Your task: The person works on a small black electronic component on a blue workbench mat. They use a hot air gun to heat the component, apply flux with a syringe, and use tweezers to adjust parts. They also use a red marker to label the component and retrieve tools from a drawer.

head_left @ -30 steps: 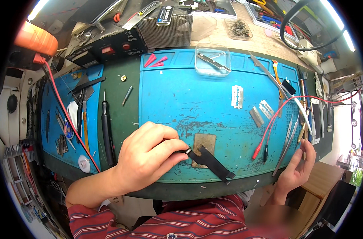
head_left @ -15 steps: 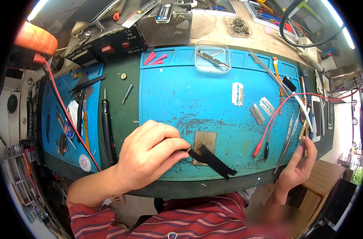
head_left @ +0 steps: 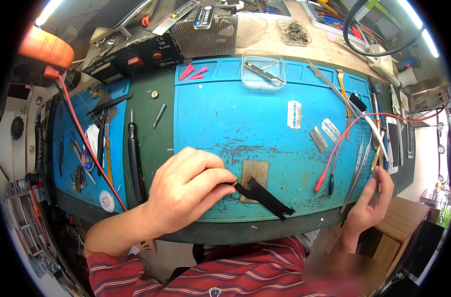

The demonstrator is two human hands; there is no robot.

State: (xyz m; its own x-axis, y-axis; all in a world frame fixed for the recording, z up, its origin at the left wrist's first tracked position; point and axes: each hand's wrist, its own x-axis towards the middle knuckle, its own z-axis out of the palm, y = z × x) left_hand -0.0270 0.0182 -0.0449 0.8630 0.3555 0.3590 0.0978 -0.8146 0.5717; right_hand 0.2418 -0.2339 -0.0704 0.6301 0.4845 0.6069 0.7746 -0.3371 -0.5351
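My left hand (head_left: 186, 195) pinches one end of a black flat flex cable (head_left: 265, 197) between thumb and fingertips; the pinched end is hidden. The cable slants down to the right and ends in a small notched tab. Part of it lies over a small worn metal plate (head_left: 255, 171) on the blue mat. At the mat's right edge my right hand (head_left: 369, 200) has its fingers curled round the lower end of a slim brass-coloured tool (head_left: 377, 159). Its exact kind is unclear. Two pairs of tweezers (head_left: 356, 175) lie just left of that hand.
Razor blades (head_left: 294, 115) and red and black test clips (head_left: 319, 184) lie on the blue mat (head_left: 220, 119). A clear box (head_left: 263, 84) stands at its far edge. A black-handled pick (head_left: 133, 153) lies left, and a phone (head_left: 392, 133) lies right.
The free end of the flex cable has swung slightly up and to the right. My left hand keeps its pinch, and my right hand stays nearly still at the brass-coloured tool.
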